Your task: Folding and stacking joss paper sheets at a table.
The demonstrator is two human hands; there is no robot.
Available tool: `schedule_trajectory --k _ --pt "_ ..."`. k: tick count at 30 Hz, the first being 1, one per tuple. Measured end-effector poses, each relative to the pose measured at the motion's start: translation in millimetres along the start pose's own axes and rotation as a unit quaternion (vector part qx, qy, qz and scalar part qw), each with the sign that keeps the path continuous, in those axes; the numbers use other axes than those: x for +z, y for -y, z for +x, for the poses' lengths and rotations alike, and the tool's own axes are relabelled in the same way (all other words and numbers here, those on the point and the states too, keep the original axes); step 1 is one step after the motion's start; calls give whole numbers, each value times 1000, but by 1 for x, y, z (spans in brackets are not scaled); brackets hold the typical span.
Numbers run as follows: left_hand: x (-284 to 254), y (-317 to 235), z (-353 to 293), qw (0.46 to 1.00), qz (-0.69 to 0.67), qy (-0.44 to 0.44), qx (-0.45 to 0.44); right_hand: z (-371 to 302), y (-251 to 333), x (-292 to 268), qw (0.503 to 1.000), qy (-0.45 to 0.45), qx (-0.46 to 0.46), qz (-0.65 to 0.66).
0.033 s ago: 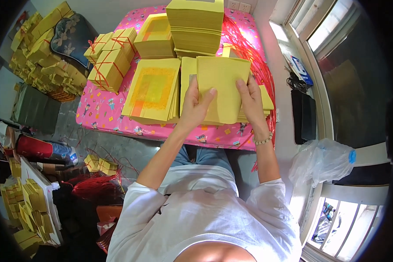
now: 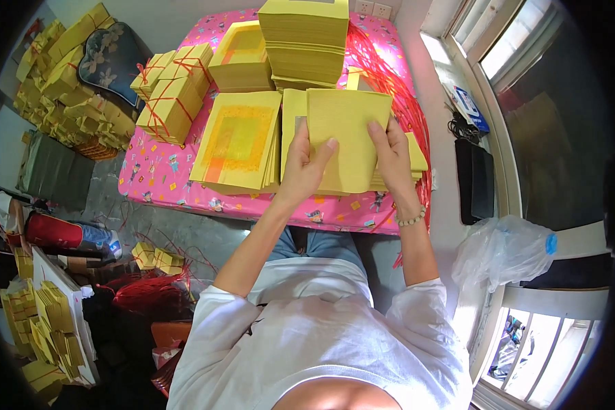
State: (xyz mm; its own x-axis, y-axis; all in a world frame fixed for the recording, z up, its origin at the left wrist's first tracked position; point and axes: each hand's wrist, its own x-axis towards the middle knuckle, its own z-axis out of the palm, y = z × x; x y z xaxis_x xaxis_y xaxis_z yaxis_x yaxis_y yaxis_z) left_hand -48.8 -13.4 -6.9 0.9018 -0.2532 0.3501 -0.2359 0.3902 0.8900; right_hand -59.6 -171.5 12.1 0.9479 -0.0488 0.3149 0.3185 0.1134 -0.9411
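Both my hands grip a stack of yellow paper sheets (image 2: pixel 348 140) over the front of the pink-covered table. My left hand (image 2: pixel 307 160) is closed on its left edge, thumb across the top sheet. At the opposite edge, my right hand (image 2: pixel 393 154) presses its thumb on the paper, the fingers hidden behind. Beneath and right of the held sheets lie more yellow sheets (image 2: pixel 417 154). Left of my hands rests a yellow paper pile (image 2: pixel 239 140) with an orange square print on top. A tall yellow paper stack (image 2: pixel 304 41) rises behind.
Yellow bundles tied with red string (image 2: pixel 174 102) stand on the pink tablecloth (image 2: pixel 154 178). Red plastic strings (image 2: pixel 389 75) hang along the table's right side. A window ledge with a clear plastic bag (image 2: pixel 502 253) runs on the right. Another person (image 2: pixel 55 229) sits at the left.
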Motion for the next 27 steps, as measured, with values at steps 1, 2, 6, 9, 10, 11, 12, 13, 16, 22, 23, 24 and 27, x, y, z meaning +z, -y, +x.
schedule_trajectory --k 1,2,6,9,10,11,12,13,16,22,23,24,27 --pt "0 0 -1 1000 -11 4 -6 1 -1 0 999 -17 18 23" --pt "1 0 -2 1000 -12 6 -8 0 -1 1 999 -20 19 23" --pt "1 -3 -5 1000 -13 -14 -25 0 0 7 998 -60 6 -16" --pt "1 -4 -7 999 -17 -5 -46 8 -3 -4 997 -75 3 -16" --pt "1 -4 -7 999 -10 3 -53 10 -4 -9 997 -74 7 -11" --pt "1 -4 -8 998 -11 7 -56 10 -6 -10 997 -79 9 -11" --pt "0 -4 -8 997 -16 6 -71 10 -9 -8 997 -79 -1 -18" --pt "-1 -4 -8 996 -22 5 -85 9 -11 -7 996 -80 -10 -24" --pt "-4 -6 -8 994 -35 -31 -94 0 0 -9 993 -34 108 -28" --pt "-7 -4 -9 993 -17 -20 -116 -19 -10 -12 997 -5 76 -34" --pt "-7 -1 -9 993 -17 -18 -119 -19 -10 -13 996 -8 77 -33" --pt "-7 0 -10 992 -18 -20 -121 -20 -10 -14 995 -4 92 -29" --pt "-8 0 -9 990 -24 -19 -139 -24 -4 -19 986 15 161 -43"
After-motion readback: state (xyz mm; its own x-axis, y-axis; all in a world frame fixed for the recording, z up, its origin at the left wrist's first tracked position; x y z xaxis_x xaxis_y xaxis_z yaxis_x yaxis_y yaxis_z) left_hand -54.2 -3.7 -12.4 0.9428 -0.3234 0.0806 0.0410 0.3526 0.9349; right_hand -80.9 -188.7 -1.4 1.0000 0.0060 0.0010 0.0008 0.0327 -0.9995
